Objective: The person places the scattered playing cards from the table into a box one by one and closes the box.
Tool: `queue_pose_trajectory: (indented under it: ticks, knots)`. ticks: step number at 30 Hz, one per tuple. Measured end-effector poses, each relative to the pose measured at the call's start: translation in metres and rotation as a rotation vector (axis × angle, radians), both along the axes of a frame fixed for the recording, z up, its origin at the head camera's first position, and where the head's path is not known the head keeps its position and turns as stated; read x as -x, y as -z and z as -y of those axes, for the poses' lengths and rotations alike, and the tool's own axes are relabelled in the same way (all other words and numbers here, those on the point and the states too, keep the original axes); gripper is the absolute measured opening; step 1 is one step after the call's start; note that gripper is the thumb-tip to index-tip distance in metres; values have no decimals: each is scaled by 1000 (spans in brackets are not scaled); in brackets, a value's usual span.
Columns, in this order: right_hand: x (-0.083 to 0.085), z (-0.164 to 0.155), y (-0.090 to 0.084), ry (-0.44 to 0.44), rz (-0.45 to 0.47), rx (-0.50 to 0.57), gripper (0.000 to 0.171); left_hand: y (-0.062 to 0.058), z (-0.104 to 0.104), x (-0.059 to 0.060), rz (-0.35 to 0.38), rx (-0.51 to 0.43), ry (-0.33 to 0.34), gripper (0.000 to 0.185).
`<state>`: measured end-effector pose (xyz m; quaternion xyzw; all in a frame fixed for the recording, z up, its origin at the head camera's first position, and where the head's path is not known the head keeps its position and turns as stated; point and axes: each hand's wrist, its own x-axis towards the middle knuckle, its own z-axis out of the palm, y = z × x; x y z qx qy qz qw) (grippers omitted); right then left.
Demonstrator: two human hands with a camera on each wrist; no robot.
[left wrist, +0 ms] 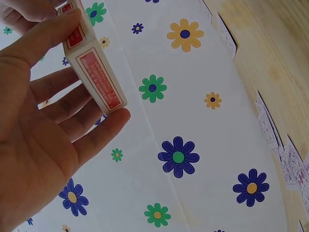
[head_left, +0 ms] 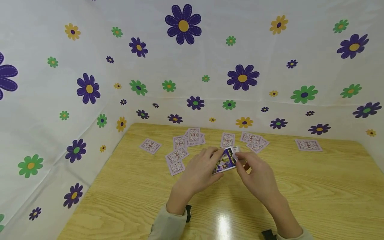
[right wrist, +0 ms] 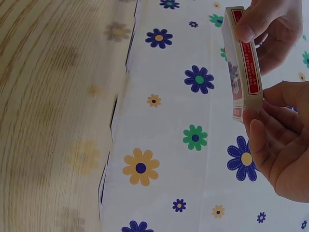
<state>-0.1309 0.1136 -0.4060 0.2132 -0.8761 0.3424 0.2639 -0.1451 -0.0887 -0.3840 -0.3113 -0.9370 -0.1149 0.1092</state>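
Observation:
A small playing-card box (head_left: pixel 225 160), dark blue and yellow on its upper face in the head view, is held between both hands above the table. My left hand (head_left: pixel 199 170) grips it from the left, thumb on one side and fingers along the other. At its right end, my right hand (head_left: pixel 259 176) pinches the edge with thumb and fingertips. In the left wrist view the box (left wrist: pixel 100 79) shows a narrow white side with a red printed panel. The right wrist view has the box (right wrist: pixel 248 65) tilted, fingertips right at its lower corner.
Patterned cards lie face down along the back of the wooden table (head_left: pixel 330 186): a lone card (head_left: pixel 150 146) at left, overlapping cards (head_left: pixel 177 155) beside it, another overlapping group (head_left: pixel 254 141) right of middle, a single card (head_left: pixel 308 145) far right. A flower-printed white sheet (head_left: pixel 210 56) stands behind.

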Motion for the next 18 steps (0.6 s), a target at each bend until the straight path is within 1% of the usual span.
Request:
queue_pose_trajectory:
  ticks: [10, 18]
  knots:
    - [-1, 0, -1, -12, 19, -18, 24, -2, 0, -1, 12, 6, -6, 69]
    - [-1, 0, 0, -28, 8, -24, 24, -1, 0, -1, 18, 12, -6, 70]
